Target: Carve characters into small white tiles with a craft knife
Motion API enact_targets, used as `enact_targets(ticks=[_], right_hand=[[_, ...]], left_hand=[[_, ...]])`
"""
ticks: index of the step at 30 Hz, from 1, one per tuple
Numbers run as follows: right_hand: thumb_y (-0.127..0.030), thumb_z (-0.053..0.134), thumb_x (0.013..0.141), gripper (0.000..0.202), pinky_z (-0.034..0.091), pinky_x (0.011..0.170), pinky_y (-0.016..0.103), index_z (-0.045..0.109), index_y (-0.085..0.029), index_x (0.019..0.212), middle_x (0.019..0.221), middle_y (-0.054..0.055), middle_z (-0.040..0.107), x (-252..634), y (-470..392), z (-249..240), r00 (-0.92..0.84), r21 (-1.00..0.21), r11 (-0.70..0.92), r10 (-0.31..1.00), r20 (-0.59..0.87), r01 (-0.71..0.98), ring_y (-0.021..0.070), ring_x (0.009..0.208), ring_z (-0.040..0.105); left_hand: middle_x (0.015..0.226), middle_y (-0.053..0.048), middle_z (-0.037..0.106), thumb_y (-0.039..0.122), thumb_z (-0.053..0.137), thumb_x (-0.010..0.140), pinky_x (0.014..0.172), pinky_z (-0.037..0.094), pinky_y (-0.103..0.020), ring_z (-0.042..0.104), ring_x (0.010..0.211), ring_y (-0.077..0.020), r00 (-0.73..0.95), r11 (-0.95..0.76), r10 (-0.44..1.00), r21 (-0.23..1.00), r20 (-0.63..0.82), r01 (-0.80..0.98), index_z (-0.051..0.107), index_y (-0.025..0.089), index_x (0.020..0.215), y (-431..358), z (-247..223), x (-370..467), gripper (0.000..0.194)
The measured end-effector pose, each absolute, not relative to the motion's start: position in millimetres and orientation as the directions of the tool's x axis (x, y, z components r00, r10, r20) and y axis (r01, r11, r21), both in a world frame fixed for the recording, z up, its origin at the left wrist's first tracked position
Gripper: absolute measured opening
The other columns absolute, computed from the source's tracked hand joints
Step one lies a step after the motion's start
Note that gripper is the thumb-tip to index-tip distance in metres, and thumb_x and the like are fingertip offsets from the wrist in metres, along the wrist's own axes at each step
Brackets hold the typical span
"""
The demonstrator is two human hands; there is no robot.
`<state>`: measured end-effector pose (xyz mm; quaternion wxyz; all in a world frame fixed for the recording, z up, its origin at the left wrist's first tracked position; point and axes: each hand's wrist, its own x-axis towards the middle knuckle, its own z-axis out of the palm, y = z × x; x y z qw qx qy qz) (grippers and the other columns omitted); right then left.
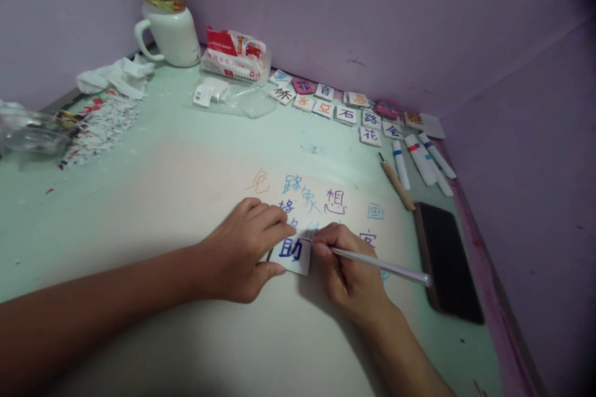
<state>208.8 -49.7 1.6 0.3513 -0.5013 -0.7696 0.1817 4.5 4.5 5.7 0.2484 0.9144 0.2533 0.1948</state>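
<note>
A small white square block (294, 255) with a blue character drawn on it lies on the sheet in front of me. My left hand (254, 248) grips it at its left side, thumb at the lower edge and fingers at the upper one. In my right hand (347, 260) is a slim silver pen-shaped craft knife (382, 265), held like a pen. Its thin tip is by the block's upper right edge, and I cannot tell whether it touches. Under both hands spreads a pale sheet (186, 167) with coloured characters written on it.
Several character blocks (345, 115) line the back wall. White markers (421, 160), a wooden-handled carving tool (395, 183) and a phone (447, 260) lie at the right. White shavings (105, 127), a tissue pack (237, 56) and a lidded mug (172, 34) stand at the back left.
</note>
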Motion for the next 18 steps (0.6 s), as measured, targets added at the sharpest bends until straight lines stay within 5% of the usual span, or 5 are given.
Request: enact_targets(ticks=[6, 13, 18], right_hand=[[-0.016, 0.043, 0.089, 0.01, 0.038, 0.052, 0.026, 0.048, -0.021, 0.081, 0.066, -0.001, 0.054, 209.1, -49.9, 2.5, -0.197, -0.696, 0.361, 0.931, 0.308, 0.621, 0.0126, 0.057, 0.049], [-0.023, 0.044, 0.092, 0.017, 0.033, 0.046, 0.026, 0.052, -0.021, 0.077, 0.058, -0.005, 0.047, 199.1, -57.6, 0.2, 0.138, -0.884, 0.154, 0.962, 0.237, 0.441, 0.0112, 0.048, 0.043], [-0.022, 0.044, 0.091, 0.016, 0.031, 0.046, 0.025, 0.053, -0.021, 0.078, 0.059, -0.005, 0.048, 198.2, -58.2, -0.3, 0.109, -0.865, 0.176, 0.961, 0.254, 0.469, 0.0106, 0.048, 0.042]], left_hand=[[0.104, -0.011, 0.056, 0.022, 0.057, 0.077, 0.087, 0.035, -0.044, 0.052, 0.097, -0.0267, 0.797, -0.746, 0.561, 0.554, 0.222, 0.371, 0.052, 0.015, 0.109, 4.8, 6.0, 4.4, 0.033], [0.102, -0.01, 0.055, 0.02, 0.06, 0.075, 0.087, 0.035, -0.043, 0.052, 0.096, -0.0258, 0.792, -0.72, 0.576, 0.584, 0.204, 0.373, 0.052, 0.015, 0.109, 5.2, 5.9, 4.8, 0.036], [0.101, -0.01, 0.055, 0.02, 0.062, 0.073, 0.087, 0.034, -0.043, 0.052, 0.096, -0.0258, 0.788, -0.716, 0.582, 0.585, 0.201, 0.38, 0.053, 0.015, 0.107, 4.6, 6.7, 5.5, 0.035]])
